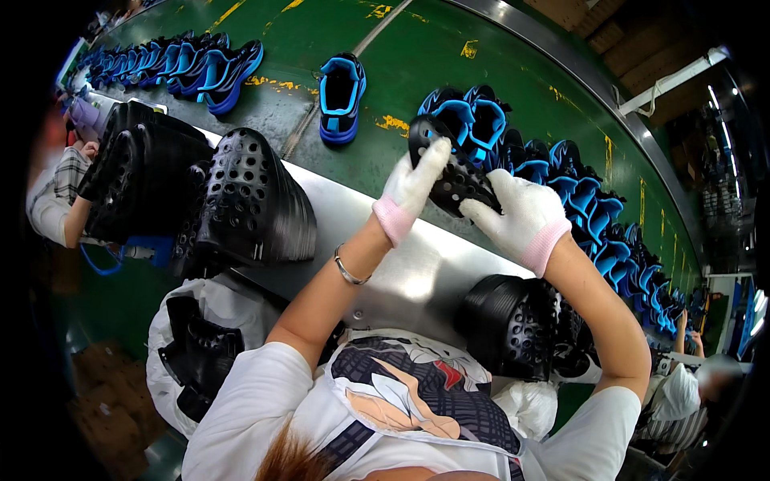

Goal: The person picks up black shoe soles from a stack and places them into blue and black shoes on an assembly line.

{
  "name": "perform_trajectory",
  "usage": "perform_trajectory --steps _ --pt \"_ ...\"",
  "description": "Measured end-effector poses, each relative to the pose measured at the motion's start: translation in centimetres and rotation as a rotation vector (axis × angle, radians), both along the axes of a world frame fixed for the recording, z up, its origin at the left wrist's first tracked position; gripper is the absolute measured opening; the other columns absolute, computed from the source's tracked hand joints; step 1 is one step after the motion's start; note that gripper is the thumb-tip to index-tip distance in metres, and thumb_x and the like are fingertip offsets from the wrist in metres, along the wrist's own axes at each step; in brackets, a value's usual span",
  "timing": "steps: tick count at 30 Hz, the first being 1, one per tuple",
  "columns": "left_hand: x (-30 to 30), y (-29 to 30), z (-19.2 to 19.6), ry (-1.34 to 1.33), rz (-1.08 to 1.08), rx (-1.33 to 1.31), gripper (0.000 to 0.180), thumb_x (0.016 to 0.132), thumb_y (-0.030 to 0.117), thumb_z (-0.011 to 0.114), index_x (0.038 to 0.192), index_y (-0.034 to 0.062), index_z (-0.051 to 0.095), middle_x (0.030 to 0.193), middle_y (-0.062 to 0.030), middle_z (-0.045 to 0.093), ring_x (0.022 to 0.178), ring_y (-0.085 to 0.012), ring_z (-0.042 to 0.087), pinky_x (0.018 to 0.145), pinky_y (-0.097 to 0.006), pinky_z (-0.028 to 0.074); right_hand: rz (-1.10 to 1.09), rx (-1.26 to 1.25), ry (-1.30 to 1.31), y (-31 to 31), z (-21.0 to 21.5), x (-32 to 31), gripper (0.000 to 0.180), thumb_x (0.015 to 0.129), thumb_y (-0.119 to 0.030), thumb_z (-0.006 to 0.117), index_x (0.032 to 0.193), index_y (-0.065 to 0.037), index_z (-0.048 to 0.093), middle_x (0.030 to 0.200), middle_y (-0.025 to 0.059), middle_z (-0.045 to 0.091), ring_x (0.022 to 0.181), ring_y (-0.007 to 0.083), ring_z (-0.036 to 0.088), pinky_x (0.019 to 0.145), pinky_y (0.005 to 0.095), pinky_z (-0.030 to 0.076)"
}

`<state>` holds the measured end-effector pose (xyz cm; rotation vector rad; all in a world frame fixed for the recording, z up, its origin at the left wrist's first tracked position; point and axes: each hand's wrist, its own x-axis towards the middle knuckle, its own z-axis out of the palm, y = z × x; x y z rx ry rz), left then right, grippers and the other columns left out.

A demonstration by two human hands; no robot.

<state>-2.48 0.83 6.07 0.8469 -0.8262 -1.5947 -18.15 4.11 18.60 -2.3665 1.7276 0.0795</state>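
A black shoe insert with round holes (pixel 459 178) is held up in front of me over the edge of the metal ledge. My left hand (pixel 419 178), in a white glove with a pink cuff, grips its upper left end, thumb on top. On its lower right end my right hand (pixel 517 210), gloved the same way, is closed with thumb and fingers round it. Just beyond the insert stand a pair of black shoes with blue lining (pixel 487 120), partly covered by it. A single blue-lined shoe (pixel 340 100) sits farther left on the green surface.
Stacked black perforated inserts (pixel 249 192) stand on the metal ledge (pixel 401 280) at left, and another stack (pixel 505 321) at right. Rows of shoes (pixel 180 64) line the green surface (pixel 417 48). A white bag (pixel 172 321) holds black pieces. Other people work at far left and right.
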Motion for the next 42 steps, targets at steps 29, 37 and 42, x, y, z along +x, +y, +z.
perform_trajectory --steps 29,37,42 --pt "-3.3 -8.6 -3.1 -1.536 -0.717 -0.109 0.029 0.087 0.022 0.063 0.11 0.0103 0.075 0.114 -0.0138 0.074 0.104 -0.032 0.072 0.087 -0.041 0.058 -0.159 0.243 0.262 -18.0 -13.9 3.2 0.03 0.089 -0.029 0.063 0.108 -0.008 0.075 0.108 0.0215 0.072 0.1 0.0379 0.07 0.086 0.0458 0.058" --pt "-3.8 -9.2 -2.9 -1.624 -0.72 -0.116 0.031 0.083 0.02 0.063 0.108 0.0112 0.078 0.116 -0.0145 0.073 0.107 -0.0309 0.072 0.087 -0.041 0.057 -0.083 0.154 0.198 -18.4 -14.5 2.9 0.03 0.089 -0.03 0.061 0.107 -0.011 0.076 0.112 0.0192 0.072 0.103 0.036 0.07 0.088 0.0446 0.057" --pt "-3.5 -8.0 -3.0 -1.694 -0.777 -0.127 0.042 0.093 0.041 0.052 0.119 0.015 0.072 0.124 -0.0119 0.071 0.115 -0.0319 0.067 0.095 -0.039 0.054 -0.063 0.119 0.362 -16.1 -11.9 4.5 0.028 0.089 -0.029 0.062 0.104 -0.012 0.077 0.106 0.0144 0.075 0.099 0.0328 0.072 0.085 0.0433 0.058"
